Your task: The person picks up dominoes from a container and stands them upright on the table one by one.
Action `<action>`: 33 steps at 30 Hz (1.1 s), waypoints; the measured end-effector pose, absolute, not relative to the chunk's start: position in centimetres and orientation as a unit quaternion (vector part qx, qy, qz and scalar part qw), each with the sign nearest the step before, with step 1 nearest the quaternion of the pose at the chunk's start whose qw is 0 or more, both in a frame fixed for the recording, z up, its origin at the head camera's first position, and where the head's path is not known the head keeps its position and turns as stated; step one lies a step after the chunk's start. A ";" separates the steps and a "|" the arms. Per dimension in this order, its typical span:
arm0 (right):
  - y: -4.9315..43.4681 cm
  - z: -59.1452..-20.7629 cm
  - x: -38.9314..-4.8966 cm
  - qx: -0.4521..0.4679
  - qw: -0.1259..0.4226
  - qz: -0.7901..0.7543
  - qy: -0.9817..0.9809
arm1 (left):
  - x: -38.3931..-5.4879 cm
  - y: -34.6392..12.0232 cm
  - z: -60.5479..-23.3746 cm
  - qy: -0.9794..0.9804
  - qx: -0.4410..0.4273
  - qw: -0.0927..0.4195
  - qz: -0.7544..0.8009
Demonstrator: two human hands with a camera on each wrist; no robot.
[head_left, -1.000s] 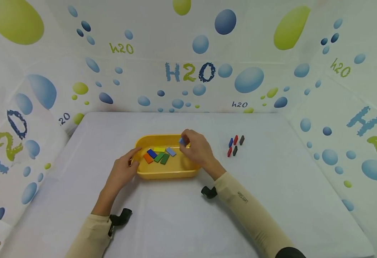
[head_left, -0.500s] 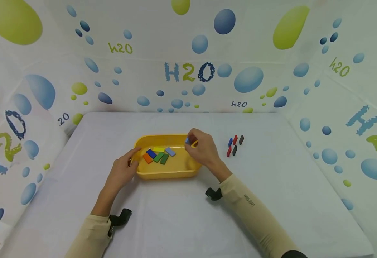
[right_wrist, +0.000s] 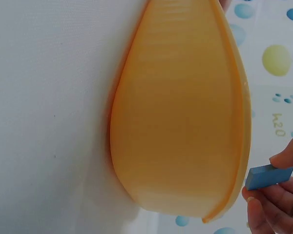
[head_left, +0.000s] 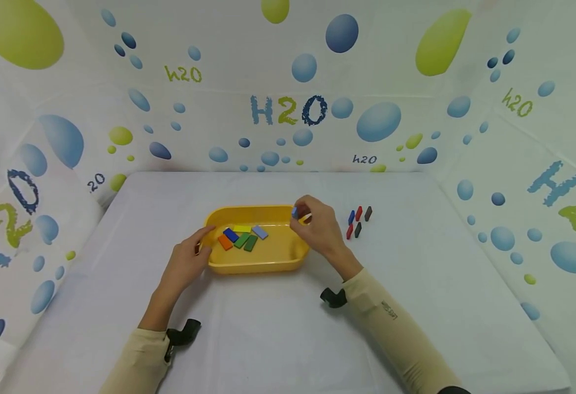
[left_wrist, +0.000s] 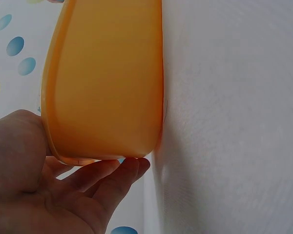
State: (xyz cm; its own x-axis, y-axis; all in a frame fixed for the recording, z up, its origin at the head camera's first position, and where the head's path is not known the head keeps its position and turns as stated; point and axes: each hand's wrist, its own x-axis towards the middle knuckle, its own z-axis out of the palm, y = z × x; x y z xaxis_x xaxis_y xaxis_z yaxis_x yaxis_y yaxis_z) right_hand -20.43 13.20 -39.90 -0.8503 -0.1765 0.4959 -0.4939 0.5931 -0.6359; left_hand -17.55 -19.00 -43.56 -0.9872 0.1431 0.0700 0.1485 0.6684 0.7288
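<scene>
My left hand (head_left: pixel 188 261) grips the left end of a yellow tray (head_left: pixel 255 268). In the left wrist view the thumb lies by the rim and the fingers (left_wrist: pixel 122 183) rest against the end wall. Over the tray's right end, my right hand (head_left: pixel 321 227) pinches a light blue domino-like block (right_wrist: pixel 268 176) between thumb and fingers, at rim height. Inside the tray lie several flat blocks: an orange block (head_left: pixel 225 242), a dark blue block (head_left: pixel 231 235), a yellow block (head_left: pixel 242 229), two green ones and another light blue block (head_left: pixel 260 232).
Right of the tray, several blocks stand on edge in two rows on the white tablecloth (head_left: pixel 278 328): a blue block (head_left: pixel 352 217), red ones and black ones, among them a black block (head_left: pixel 368 213). A patterned cloth wall (head_left: pixel 209 131) closes off the table's back and sides.
My right hand has moved right with the light blue block, from over the tray's interior to its right end. The left hand and the tray stay in place.
</scene>
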 end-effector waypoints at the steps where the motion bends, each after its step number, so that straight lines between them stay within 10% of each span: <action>1: 13.3 -39.9 -20.4 0.192 0.197 0.408 -0.870 | -17.5 -19.0 -43.5 -0.914 -0.080 0.003 -0.398; 33: 19.4 -40.2 -20.0 0.122 0.262 0.425 -0.858 | -17.5 -18.8 -43.4 -0.916 -0.066 -0.001 -0.395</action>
State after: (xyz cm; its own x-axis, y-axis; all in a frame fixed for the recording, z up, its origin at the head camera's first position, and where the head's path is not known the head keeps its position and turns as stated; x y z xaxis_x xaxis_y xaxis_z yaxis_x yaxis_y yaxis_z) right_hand -19.96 19.35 -40.24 -0.8326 0.0131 0.5537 -0.4324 0.6094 -0.6646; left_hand -17.53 -18.77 -43.39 -0.9913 0.1219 0.0499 0.1200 0.6797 0.7236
